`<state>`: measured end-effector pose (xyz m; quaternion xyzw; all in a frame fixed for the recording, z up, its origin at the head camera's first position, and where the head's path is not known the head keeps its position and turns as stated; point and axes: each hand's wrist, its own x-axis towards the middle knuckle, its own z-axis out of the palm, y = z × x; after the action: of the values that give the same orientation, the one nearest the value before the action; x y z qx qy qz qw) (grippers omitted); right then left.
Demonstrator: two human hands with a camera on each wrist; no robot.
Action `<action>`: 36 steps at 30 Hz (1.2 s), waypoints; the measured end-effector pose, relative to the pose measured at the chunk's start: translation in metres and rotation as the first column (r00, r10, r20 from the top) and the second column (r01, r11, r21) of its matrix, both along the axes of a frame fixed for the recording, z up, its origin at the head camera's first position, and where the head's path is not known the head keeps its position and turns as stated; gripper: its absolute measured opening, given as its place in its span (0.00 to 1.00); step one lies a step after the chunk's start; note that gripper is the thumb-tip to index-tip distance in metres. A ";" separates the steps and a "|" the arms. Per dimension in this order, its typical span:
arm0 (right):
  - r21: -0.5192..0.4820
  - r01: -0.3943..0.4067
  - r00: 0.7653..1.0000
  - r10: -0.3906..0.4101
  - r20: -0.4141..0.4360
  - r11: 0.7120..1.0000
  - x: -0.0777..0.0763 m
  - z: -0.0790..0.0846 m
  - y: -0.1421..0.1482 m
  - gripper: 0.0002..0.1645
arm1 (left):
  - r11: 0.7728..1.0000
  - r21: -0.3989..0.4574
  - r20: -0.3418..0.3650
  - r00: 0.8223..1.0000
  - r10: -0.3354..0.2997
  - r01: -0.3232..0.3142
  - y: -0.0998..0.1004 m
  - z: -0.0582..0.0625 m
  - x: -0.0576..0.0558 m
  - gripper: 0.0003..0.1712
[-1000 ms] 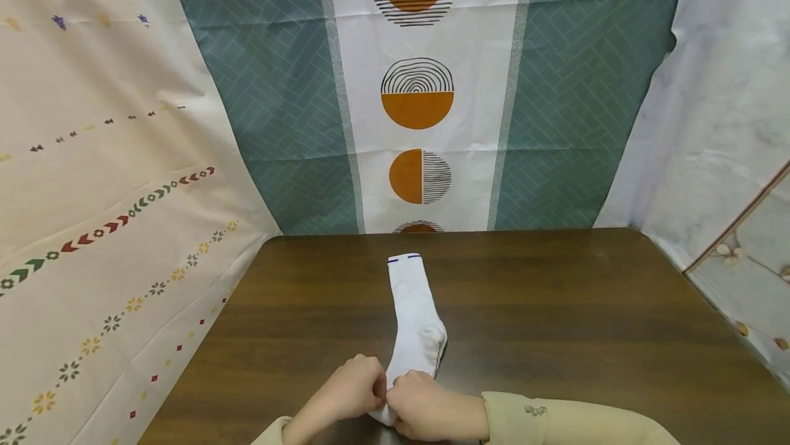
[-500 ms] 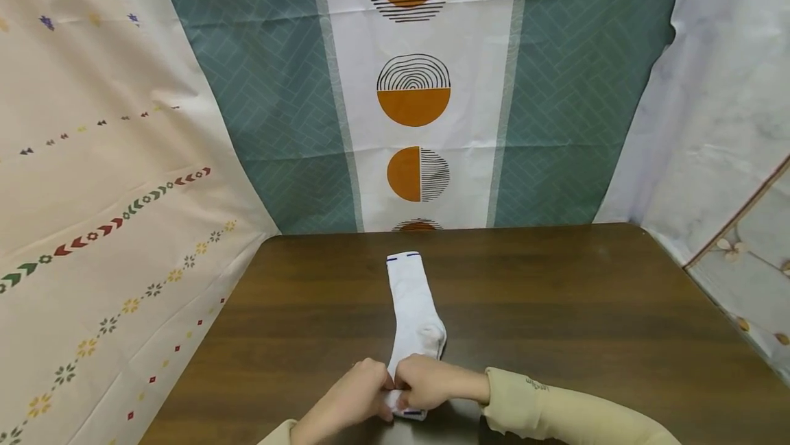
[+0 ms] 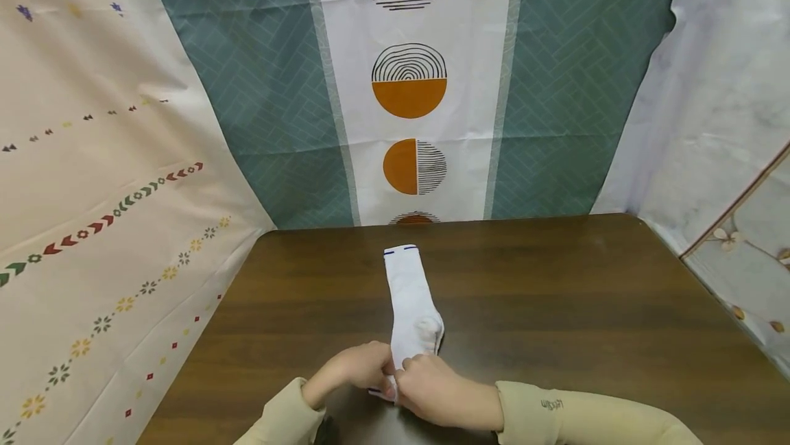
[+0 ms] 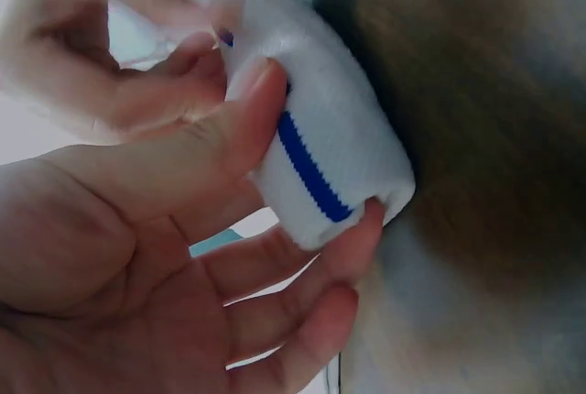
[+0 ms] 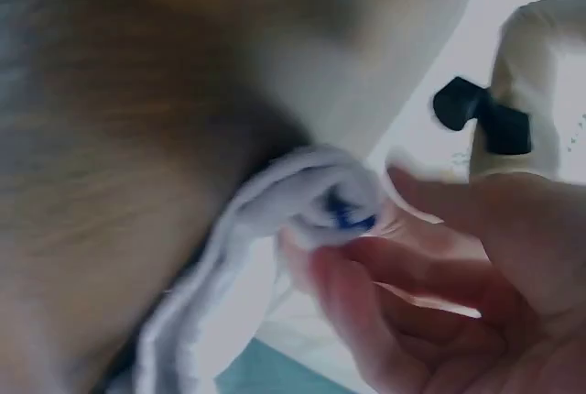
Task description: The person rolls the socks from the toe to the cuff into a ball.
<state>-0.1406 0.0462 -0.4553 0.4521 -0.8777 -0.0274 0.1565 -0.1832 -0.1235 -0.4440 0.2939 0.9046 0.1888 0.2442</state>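
Observation:
A pair of white socks (image 3: 410, 301), seemingly stacked, lies lengthwise on the brown table with blue marks at the far cuff. Their near end is rolled over, and a blue stripe shows on the roll (image 4: 320, 128) in the left wrist view. My left hand (image 3: 364, 366) pinches that roll, thumb on top and fingers beneath. Close beside it, my right hand (image 3: 441, 390) holds the other side of the roll with curled fingers. In the right wrist view, the coiled edge (image 5: 316, 197) sits against the fingers. In the head view both hands hide most of the roll.
The dark wooden table (image 3: 555, 308) extends to both sides of the socks. A green and white patterned cloth (image 3: 407, 20) hangs behind it. A cream cloth (image 3: 123, 225) borders the left side, and a marbled white one (image 3: 728, 157) the right.
The socks' near end has been folded over into a roll with its blue stripe showing. Both hands have shifted around it, and the right hand now sits slightly lower than half a second ago.

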 end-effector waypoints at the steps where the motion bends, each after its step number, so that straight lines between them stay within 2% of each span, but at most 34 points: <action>1: 0.042 -0.015 0.999 0.017 -0.031 0.999 0.001 0.001 0.000 0.16 | 1.000 -0.013 0.012 1.000 0.006 -0.006 0.001 0.001 -0.002 0.23; 5: 0.150 -0.025 0.994 0.041 -0.103 0.988 0.002 0.002 -0.002 0.20 | 0.999 -0.046 0.043 0.999 0.022 -0.020 0.003 0.003 -0.008 0.08; 8: 0.170 -0.043 0.991 0.063 -0.119 0.984 0.001 0.001 -0.002 0.17 | 0.997 -0.047 -0.008 0.998 0.057 -0.057 0.003 0.001 -0.010 0.09; 10: 0.135 -0.047 0.997 0.056 -0.062 0.990 -0.002 0.000 -0.002 0.14 | 0.995 -0.021 -0.085 0.991 0.101 -0.103 0.003 -0.001 -0.009 0.12; 11: 0.113 -0.046 0.999 0.047 -0.006 0.993 -0.004 0.000 -0.001 0.13 | 0.992 -0.001 -0.128 0.984 0.122 -0.123 0.004 -0.002 -0.007 0.13; 14: 0.030 -0.028 0.984 0.022 0.176 0.999 -0.014 0.002 0.001 0.14 | 0.987 0.055 -0.258 0.952 0.163 -0.154 0.005 -0.003 0.000 0.13; 16: -0.020 -0.015 0.953 0.020 0.301 1.000 -0.020 0.003 0.003 0.16 | 0.990 0.064 -0.354 0.925 0.142 -0.128 0.007 -0.003 0.007 0.12; 18: -0.058 -0.014 0.922 0.036 0.386 0.998 -0.026 0.003 0.003 0.18 | 0.993 0.063 -0.424 0.898 0.113 -0.095 0.008 -0.003 0.013 0.11; 20: -0.083 -0.008 0.893 0.044 0.448 0.997 -0.031 0.004 0.004 0.20 | 0.996 0.060 -0.474 0.876 0.086 -0.065 0.009 -0.002 0.019 0.11; 21: -0.092 0.001 0.876 0.043 0.480 0.996 -0.033 0.004 0.004 0.20 | 0.997 0.061 -0.482 0.873 0.077 -0.054 0.009 -0.001 0.021 0.11; 23: -0.092 0.019 0.849 0.032 0.527 0.996 -0.037 0.006 0.004 0.21 | 0.997 0.066 -0.475 0.878 0.062 -0.035 0.009 0.000 0.024 0.12; 25: -0.073 0.041 0.821 0.008 0.571 0.996 -0.040 0.007 0.003 0.19 | 0.997 0.071 -0.439 0.898 0.039 -0.009 0.008 0.000 0.025 0.10; 27: -0.054 0.070 0.783 -0.021 0.622 0.996 -0.043 0.008 0.003 0.14 | 0.998 0.062 -0.393 0.919 0.017 0.008 0.007 -0.001 0.025 0.09; 29: -0.032 0.098 0.742 -0.052 0.668 0.995 -0.048 0.009 0.003 0.10 | 0.999 0.045 -0.357 0.934 -0.001 0.018 0.006 -0.002 0.024 0.14; 32: -0.040 0.125 0.678 -0.055 0.733 0.991 -0.056 0.009 0.004 0.08 | 1.000 0.029 -0.374 0.927 0.002 0.010 0.006 -0.004 0.021 0.22; 34: -0.062 0.126 0.650 -0.035 0.759 0.990 -0.061 0.009 0.005 0.10 | 0.999 0.035 -0.406 0.914 0.011 0.003 0.006 -0.007 0.018 0.23; 36: -0.086 0.123 0.635 -0.012 0.773 0.989 -0.065 0.009 0.006 0.11 | 0.999 0.053 -0.424 0.906 0.023 0.000 0.006 -0.010 0.015 0.22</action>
<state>-0.2056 0.0526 -0.4467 0.3762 -0.8768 0.2194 -0.2039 -0.1682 -0.1171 -0.4535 0.3287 0.9326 0.1450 0.0330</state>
